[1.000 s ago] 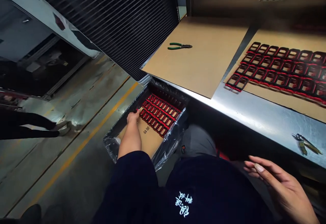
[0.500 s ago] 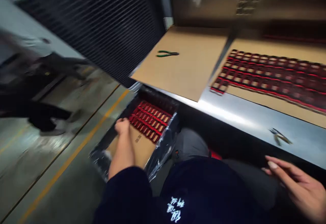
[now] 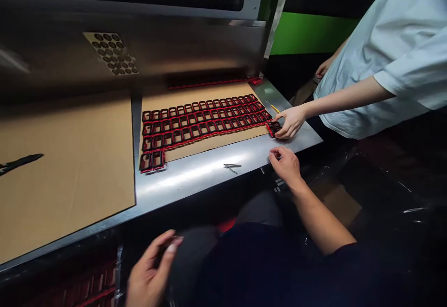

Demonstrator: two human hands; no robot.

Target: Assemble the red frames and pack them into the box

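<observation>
My left hand [image 3: 150, 270] is low in front of the table, its fingers curved and apart from the thumb, with nothing visible in it. At the table's front right edge is my right hand [image 3: 285, 163], its fingers curled together; whatever they hold, if anything, is too small to make out. Just above it, another person's hand [image 3: 292, 121] touches a small group of red-and-black frames [image 3: 274, 129]. Rows of red-and-black rectangular frames [image 3: 206, 120] lie on cardboard, with two more frames [image 3: 152, 160] at the lower left corner.
Small nippers [image 3: 232, 165] lie on the metal table [image 3: 188, 181]. A yellow-tipped tool [image 3: 273, 107] is beside the other hand. On the left, dark pliers [image 3: 21, 163] rest on a cardboard sheet [image 3: 80, 158]. A bin of red frames [image 3: 91, 288] shows at lower left.
The view has swung right, bringing another person into sight. My left hand has left the bin of frames and is raised before me; my right hand has moved to the table edge and curled.
</observation>
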